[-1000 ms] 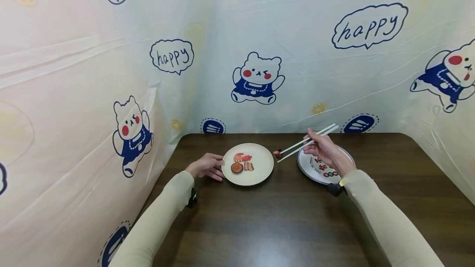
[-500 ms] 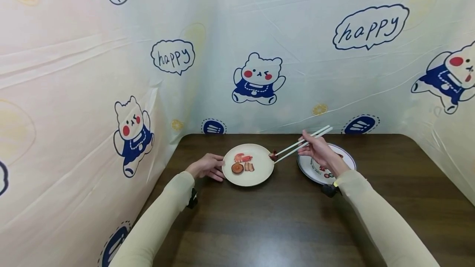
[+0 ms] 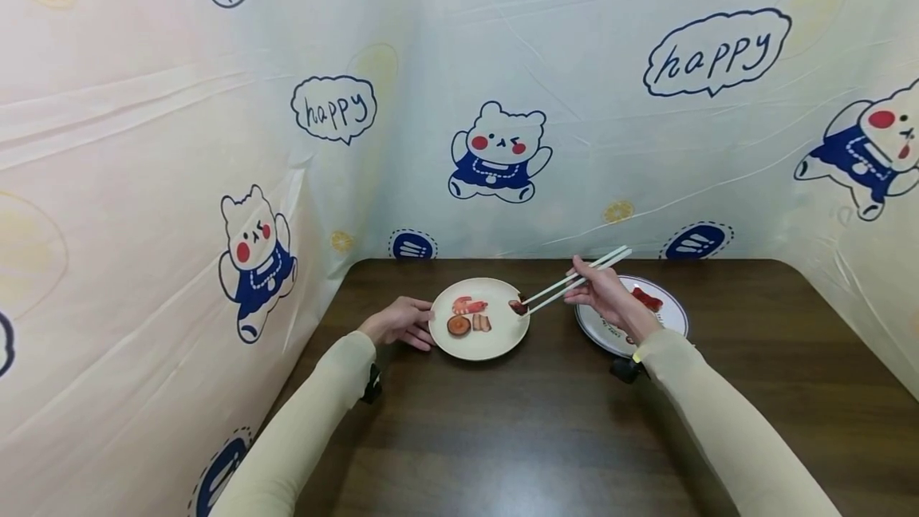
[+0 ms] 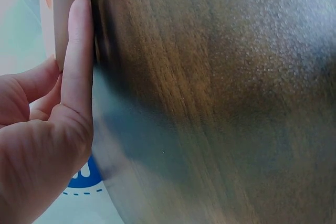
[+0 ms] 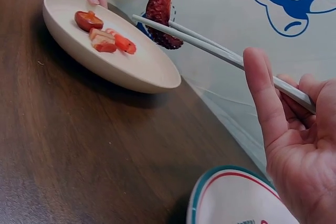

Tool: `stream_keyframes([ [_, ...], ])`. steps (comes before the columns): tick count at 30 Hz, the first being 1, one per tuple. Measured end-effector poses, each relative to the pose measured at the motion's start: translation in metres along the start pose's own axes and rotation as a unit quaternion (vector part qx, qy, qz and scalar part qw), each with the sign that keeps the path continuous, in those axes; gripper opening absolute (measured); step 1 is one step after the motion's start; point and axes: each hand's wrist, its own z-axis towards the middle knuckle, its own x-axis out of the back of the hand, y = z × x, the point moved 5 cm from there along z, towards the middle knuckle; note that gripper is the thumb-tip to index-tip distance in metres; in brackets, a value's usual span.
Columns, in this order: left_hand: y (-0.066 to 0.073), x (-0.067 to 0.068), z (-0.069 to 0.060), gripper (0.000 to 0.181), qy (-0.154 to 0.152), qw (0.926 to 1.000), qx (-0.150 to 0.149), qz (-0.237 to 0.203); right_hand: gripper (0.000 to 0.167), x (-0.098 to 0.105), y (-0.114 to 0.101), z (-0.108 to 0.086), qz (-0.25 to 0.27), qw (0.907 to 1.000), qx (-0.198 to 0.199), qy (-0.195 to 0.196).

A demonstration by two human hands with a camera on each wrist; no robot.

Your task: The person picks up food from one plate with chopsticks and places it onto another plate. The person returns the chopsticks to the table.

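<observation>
In the head view my left hand (image 3: 400,322) holds the left edge of a cream plate (image 3: 502,345), thumb at the rim. On it lie a shrimp (image 3: 470,305), a brown mushroom cap (image 3: 459,326) and a striped piece like pork belly (image 3: 482,324). My right hand (image 3: 606,299) grips pale chopsticks (image 3: 578,278). In the right wrist view their tips pinch a dark red octopus tentacle (image 5: 160,9) with suckers, held above the plate's near-right side. In the left wrist view a finger (image 4: 79,51) stretches straight along the plate's side.
Below my right hand stands a white plate (image 3: 673,315) with a dark rim, partly hidden by the hand. A red food piece (image 3: 648,299) lies on it. Both plates stand on a brown wooden table (image 3: 488,429), with a printed curtain (image 3: 589,158) behind.
My right hand has moved left, carrying the tentacle in the chopsticks from beside the cream plate to over its right part. The red piece on the white plate has come into view. My left hand stays put.
</observation>
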Motion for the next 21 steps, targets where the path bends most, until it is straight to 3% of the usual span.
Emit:
stream_keyframes([
  [21, 0.002, 0.0, -0.002, 0.048, 0.001, 0.9999, 0.013, -0.005, 0.034, -0.015, 0.02, 0.013, -0.022, 0.9989, 0.025, 0.033],
])
